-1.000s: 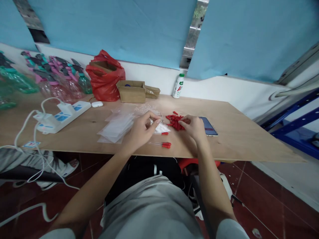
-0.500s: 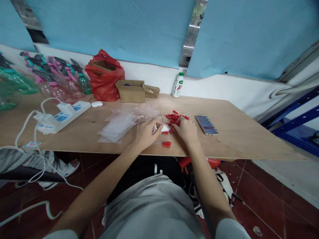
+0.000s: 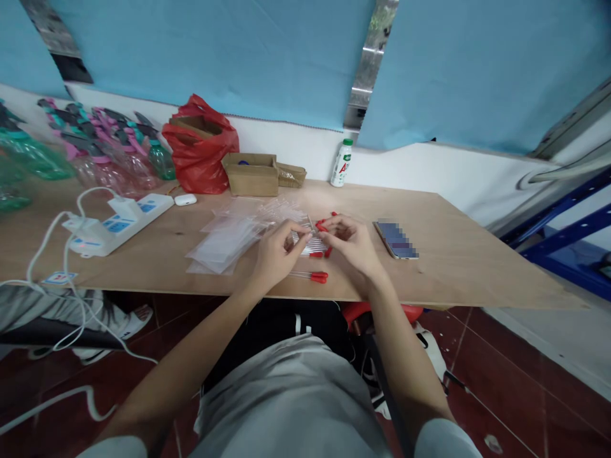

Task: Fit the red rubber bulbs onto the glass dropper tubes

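Observation:
My left hand is closed in a pinch above the table, fingertips on the end of a thin clear glass dropper tube that is mostly hidden. Close against it, my right hand pinches a red rubber dropper bulb at the tube's end. Below the hands lies a row of glass tubes, with loose red bulbs beside it, partly covered by my right hand. Nearer the front edge rest droppers with red bulbs fitted. Clear plastic bags lie left of my left hand.
A phone lies to the right. Behind stand a white bottle, a cardboard box and a red plastic bag. At left are a power strip with cables and several spray bottles.
My right hand has risen from the pile of red bulbs and moved left with a bulb in its fingers. It now meets my left hand's fingertips.

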A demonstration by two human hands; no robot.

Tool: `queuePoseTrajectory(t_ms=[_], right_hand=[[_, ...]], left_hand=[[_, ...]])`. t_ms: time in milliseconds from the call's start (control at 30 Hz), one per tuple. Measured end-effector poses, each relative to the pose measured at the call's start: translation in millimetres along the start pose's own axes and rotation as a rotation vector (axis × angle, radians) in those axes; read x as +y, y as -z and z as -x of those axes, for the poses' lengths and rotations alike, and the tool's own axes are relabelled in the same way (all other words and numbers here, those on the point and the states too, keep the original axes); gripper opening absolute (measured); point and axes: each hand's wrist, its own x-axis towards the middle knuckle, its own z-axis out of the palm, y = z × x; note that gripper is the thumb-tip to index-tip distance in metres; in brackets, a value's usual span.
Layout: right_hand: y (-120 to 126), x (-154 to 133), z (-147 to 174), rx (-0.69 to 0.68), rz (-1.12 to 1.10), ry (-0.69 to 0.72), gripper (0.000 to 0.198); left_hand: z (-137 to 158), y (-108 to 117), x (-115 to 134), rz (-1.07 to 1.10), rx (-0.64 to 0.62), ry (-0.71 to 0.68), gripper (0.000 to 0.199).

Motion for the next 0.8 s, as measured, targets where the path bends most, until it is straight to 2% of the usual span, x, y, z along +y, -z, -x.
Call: queuePoseTrajectory(t_ms=[100, 233, 533, 800], right_hand=[[-7.8, -6.4, 2.5, -0.041, -0.141, 0.03, 0.026], [-9.9, -8.6, 4.0, -0.034, -0.118, 0.044, 0.025], [-10.3, -10.7, 4.8, 0.016, -0.1, 0.057, 0.026], [-12.9, -14.2, 3.4, 0.035, -0.225, 0.039, 0.029]], left_hand=[[0.4, 0.5, -0.2, 0.077, 0.042, 0.019, 0.013], [0.5, 0.8, 1.7, 0.147, 0.07, 0.056, 0.016], [-3.7, 8.0, 4.6, 0.116, 0.0, 0.044, 0.017], [-2.7, 3.0, -0.9, 0.186, -0.026, 0.076, 0.017]])
